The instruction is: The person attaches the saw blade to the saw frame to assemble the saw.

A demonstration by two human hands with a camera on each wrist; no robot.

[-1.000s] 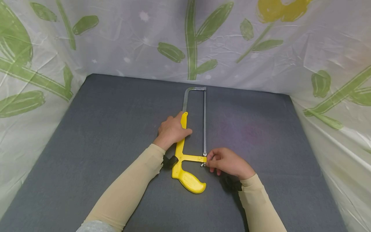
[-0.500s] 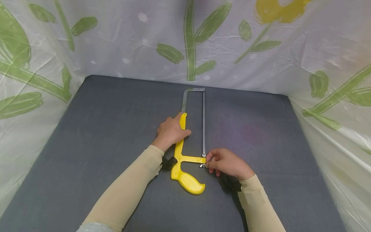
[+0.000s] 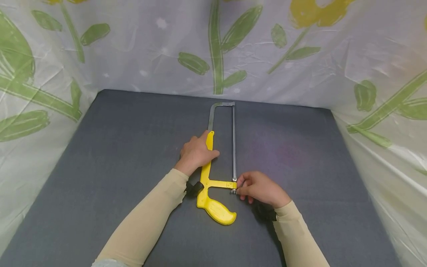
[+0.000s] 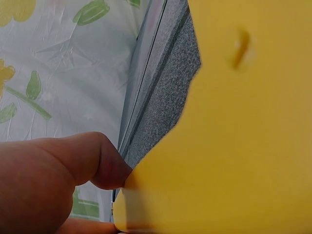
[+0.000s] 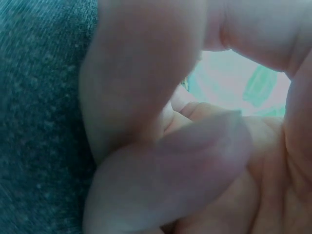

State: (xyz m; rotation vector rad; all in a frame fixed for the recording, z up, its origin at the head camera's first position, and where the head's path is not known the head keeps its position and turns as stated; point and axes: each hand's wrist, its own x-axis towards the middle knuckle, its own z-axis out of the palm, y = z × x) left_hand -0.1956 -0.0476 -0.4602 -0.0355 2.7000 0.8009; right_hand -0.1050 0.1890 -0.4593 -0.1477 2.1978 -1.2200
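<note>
A hacksaw (image 3: pixel 218 212) with a yellow handle and frame lies flat on the grey table, its steel bow pointing away from me. My left hand (image 3: pixel 196 152) grips the yellow part of its spine, thumb on the inner side. Close up in the left wrist view, that thumb (image 4: pixel 97 161) presses against the yellow frame (image 4: pixel 243 146). At the near end of the blade (image 3: pixel 234 148), my right hand (image 3: pixel 261 188) pinches at a small metal wing nut (image 3: pixel 233 191). Curled fingers (image 5: pixel 141 73) fill the right wrist view and hide the nut there.
The grey table (image 3: pixel 133 122) ends at a hanging curtain (image 3: pixel 160 40) printed with green leaves and yellow flowers, which also runs along both sides. A black wrist camera (image 3: pixel 194 188) on my left wrist overlaps the saw frame near its handle.
The wing nut has turned at my right fingertips, its wings now at a different angle. Both hands and the hacksaw stay in place; the head view shifts slightly.
</note>
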